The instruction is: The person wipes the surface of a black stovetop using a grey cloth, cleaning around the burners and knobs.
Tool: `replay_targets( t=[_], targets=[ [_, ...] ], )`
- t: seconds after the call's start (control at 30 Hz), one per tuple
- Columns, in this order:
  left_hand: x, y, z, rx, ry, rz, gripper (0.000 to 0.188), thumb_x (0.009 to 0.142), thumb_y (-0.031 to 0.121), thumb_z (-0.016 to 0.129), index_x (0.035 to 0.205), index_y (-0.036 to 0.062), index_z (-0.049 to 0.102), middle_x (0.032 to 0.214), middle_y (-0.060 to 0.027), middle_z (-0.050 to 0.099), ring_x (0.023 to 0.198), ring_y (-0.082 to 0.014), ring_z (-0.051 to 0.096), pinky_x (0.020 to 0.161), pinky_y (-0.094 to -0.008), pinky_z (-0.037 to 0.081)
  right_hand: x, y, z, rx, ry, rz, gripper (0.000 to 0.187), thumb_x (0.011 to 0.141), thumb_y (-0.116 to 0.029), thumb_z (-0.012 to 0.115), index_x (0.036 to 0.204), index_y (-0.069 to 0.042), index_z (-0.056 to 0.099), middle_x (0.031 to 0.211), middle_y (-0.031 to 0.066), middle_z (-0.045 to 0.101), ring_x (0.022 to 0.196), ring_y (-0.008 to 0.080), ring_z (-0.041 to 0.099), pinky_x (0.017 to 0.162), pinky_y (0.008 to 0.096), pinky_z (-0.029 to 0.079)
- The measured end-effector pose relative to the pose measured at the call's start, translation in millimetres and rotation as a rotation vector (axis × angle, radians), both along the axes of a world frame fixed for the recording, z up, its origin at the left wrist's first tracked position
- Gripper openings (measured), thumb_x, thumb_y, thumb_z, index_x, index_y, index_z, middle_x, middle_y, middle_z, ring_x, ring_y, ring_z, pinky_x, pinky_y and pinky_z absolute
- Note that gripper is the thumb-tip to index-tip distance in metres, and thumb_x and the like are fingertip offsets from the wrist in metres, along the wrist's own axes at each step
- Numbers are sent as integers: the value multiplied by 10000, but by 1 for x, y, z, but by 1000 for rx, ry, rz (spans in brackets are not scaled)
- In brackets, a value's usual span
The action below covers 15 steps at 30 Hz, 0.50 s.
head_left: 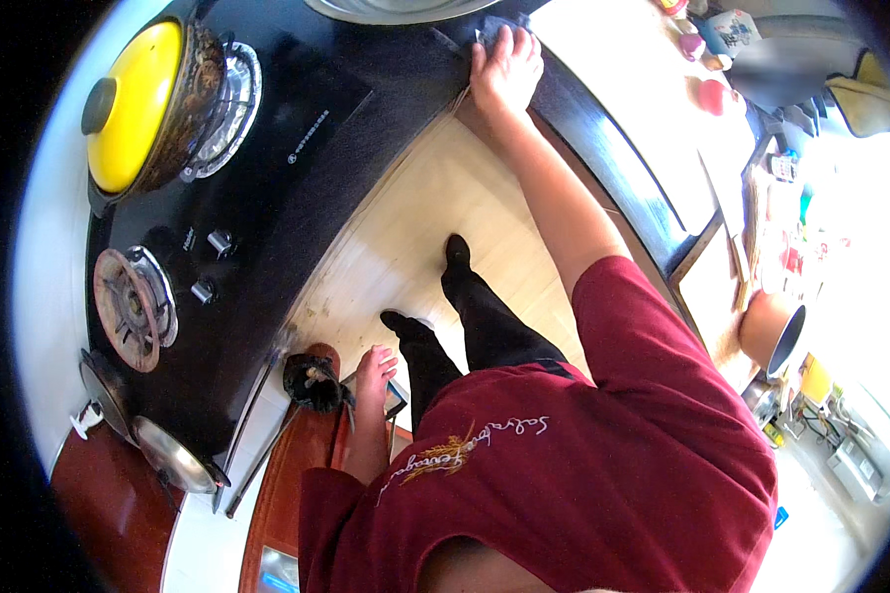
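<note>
A kitchen seen from above: a black stove worktop (297,198) curves along a pale wooden floor (435,217). A yellow-lidded pot (138,104) sits on the far burner, and a bare burner (129,308) lies nearer, with two knobs (213,267) between them and the worktop edge. The right hand (505,67) reaches out with the arm straight, fingers spread and pressed flat on a dark cloth (492,30) at the worktop's edge. The left hand (374,368) hangs low beside the person's leg, fingers loosely open, holding nothing, just beside a dark round thing (312,381) on a reddish-brown ledge (297,465). An orange pot (771,331) stands at the right.
</note>
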State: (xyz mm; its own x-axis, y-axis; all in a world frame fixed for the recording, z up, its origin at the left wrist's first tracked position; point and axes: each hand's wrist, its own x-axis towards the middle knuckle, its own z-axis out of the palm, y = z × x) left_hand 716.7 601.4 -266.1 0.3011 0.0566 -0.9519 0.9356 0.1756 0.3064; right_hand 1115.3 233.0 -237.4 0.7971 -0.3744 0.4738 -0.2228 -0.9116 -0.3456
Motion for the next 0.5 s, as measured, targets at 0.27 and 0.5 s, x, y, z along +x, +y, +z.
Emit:
replay_targets(
  t=[0.27,0.5],
  targets=[
    [-33,5,-16,69,52,20,482,848,431,546,1126,38,514,1030,-103,614,822,-192,618,687,-306,482,-7,50,0,-15,-70,390,450,786,-348,610,1143,-82,542,1228,127,493,1185,329,407,961,455,328],
    [-48,16,-7,53,19,30,454,880,440,506,1120,54,518,1047,-87,610,830,-174,613,707,-312,478,-103,185,11,174,-62,746,496,727,-282,691,1145,-86,509,1196,117,482,1165,313,433,941,446,350]
  ],
)
